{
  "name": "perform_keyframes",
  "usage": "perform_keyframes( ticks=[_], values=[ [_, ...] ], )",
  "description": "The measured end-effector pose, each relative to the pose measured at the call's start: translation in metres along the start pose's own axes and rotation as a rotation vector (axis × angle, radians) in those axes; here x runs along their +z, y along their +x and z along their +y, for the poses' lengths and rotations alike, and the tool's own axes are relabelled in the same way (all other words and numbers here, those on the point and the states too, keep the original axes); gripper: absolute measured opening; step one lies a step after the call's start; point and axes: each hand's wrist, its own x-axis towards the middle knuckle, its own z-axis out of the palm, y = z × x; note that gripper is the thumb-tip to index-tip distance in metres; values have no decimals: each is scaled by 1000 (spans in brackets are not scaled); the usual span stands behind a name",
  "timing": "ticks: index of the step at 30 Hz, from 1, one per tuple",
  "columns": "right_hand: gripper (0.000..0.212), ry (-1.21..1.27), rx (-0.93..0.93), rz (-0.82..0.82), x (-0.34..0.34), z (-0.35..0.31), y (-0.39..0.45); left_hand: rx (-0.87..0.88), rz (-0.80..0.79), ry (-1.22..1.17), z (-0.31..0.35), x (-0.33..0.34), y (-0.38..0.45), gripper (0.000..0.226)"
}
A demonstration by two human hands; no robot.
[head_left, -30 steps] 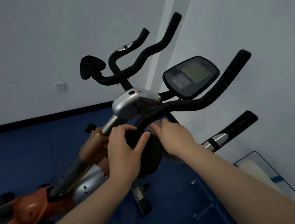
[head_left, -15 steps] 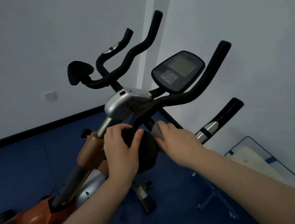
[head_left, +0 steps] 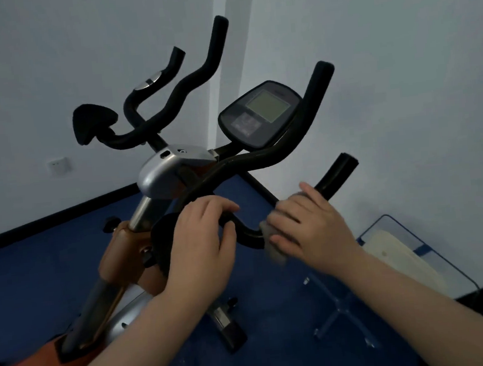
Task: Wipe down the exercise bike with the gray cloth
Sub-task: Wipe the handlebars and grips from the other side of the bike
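Note:
The exercise bike fills the middle of the view, with black foam handlebars, a silver stem cover and an orange frame. Its display console sits at the upper right. My left hand grips the near handlebar beside a round black pad. My right hand holds the gray cloth wrapped round the lower right handlebar arm. Most of the cloth is hidden under my fingers.
White walls meet in a corner behind the bike. Blue floor lies below. A clear-framed stand with a pale panel sits at the lower right, close to the right handlebar arm. A wall socket is on the left.
My right hand has slid the cloth rightward and outward along the lower handlebar arm, away from the round pad. My left hand stays on the near bar. The view has shifted slightly.

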Motion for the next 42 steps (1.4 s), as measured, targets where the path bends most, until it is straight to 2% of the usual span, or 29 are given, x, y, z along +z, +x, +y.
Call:
perform_keyframes(
  ticks=[1, 3, 5, 6, 7, 8, 10, 11, 14, 17, 19, 23, 26, 28, 31, 34, 36, 39, 42],
  values=[
    [26, -20, 10, 46, -2, 15, -3, -10, -11, -3, 2, -1, 1, 24],
    [26, 16, 192, 153, -1, 23, -6, -9, -25, 0, 8, 3, 2, 24],
    [24, 120, 442, 265, 8, -3, -3, -8, -24, -31, 16, 9, 1, 23],
    [22, 170, 494, 295, 14, -19, 0, -5, -16, -49, 19, 12, 1, 22],
    [19, 205, 449, 302, 20, -31, 0, 2, -8, -59, 22, 14, 1, 21],
    [17, 221, 319, 281, 23, -35, -1, 9, -6, -61, 23, 15, 2, 21],
    [23, 145, 66, 203, 18, -12, -3, 10, -16, -57, 25, 17, 3, 21],
    [26, 91, 15, 186, 13, 7, -3, 2, -12, -54, 25, 17, 4, 22],
    [24, 18, 134, 264, 3, 47, -5, -29, 10, -55, 31, 22, 3, 23],
    [22, 129, 259, 313, 14, 22, -6, -78, -14, -115, 37, 36, 4, 21],
    [23, 130, 120, 265, 16, 21, -5, -149, -48, -189, 39, 44, 9, 20],
    [26, -108, -216, 196, -12, 82, 3, -249, -20, -225, 36, 55, 22, 14],
    [26, -221, -289, 239, -27, 123, 15, -300, -50, -214, 40, 69, 27, 14],
    [23, -65, -163, 237, -28, 131, 16, -246, -46, 37, 40, 82, 28, 26],
    [26, 337, 204, 283, -14, 109, 5, -173, -15, 388, 41, 92, 27, 53],
    [30, 699, 622, 531, 9, 62, 4, -159, 37, 441, 41, 94, 27, 58],
    [35, 839, 825, 699, 16, 36, 15, -110, 64, 470, 41, 96, 26, 59],
    [37, 873, 901, 753, 14, 29, 20, -103, 57, 502, 40, 97, 24, 60],
    [33, 1004, 903, 675, 5, 48, 22, -54, 120, 525, 41, 97, 26, 57]
  ],
)
